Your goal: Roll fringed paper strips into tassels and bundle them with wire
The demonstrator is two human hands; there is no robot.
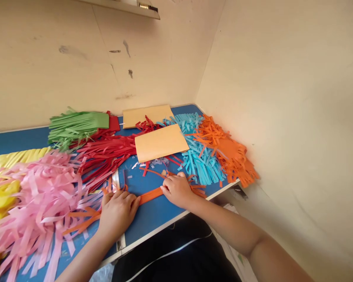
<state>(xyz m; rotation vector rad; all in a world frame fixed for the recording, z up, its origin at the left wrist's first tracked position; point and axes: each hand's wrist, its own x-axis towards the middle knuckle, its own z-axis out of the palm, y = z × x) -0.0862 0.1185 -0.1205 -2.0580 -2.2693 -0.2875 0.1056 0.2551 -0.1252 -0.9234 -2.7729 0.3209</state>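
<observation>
An orange paper strip (151, 196) lies on the blue table near its front edge, with fringed ends spreading at both sides. My left hand (119, 213) is closed on its left part, thumb along the strip. Around the right part, the fingers of my right hand (176, 190) are closed. The middle of the strip shows flat between the two hands. Just behind it sits a tan folded paper (161, 143), resting partly on red fringed paper (106, 154) and light blue fringed paper (201, 162).
Pink fringe (47, 188) and yellow fringe (2, 192) cover the left side. Green fringe (79, 125) lies at the back left, orange fringe (232, 154) at the right corner. Another tan sheet (147, 114) is near the wall. A shelf (120, 6) juts out above.
</observation>
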